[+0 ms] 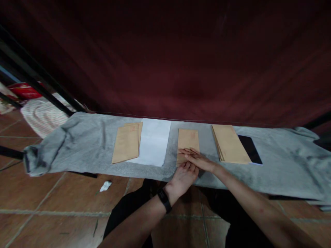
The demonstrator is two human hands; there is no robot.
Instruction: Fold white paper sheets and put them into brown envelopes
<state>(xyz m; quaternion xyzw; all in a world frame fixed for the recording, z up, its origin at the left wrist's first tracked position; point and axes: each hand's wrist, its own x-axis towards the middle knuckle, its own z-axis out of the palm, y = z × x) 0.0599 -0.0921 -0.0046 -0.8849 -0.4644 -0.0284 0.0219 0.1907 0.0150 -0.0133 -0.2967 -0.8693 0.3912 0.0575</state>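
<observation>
A brown envelope (188, 140) lies in the middle of a grey cloth (85, 144) that covers a low bench. My right hand (198, 159) lies flat across the envelope's near end, fingers stretched out and pointing left. My left hand (182, 178), with a black band on the wrist, rests at the envelope's near edge, its fingers curled and partly hidden under the right hand. Whether they grip the envelope's edge is hidden. Left of the hands lies a white sheet of paper (153, 143), and on its left edge another brown envelope (126, 142).
A stack of brown envelopes (229, 143) lies right of the hands, beside a black phone (250, 149). A dark red curtain (165, 58) hangs behind the bench. A crumpled white scrap (105, 186) lies on the tiled floor. Striped cloth (43, 115) and black bars stand at the left.
</observation>
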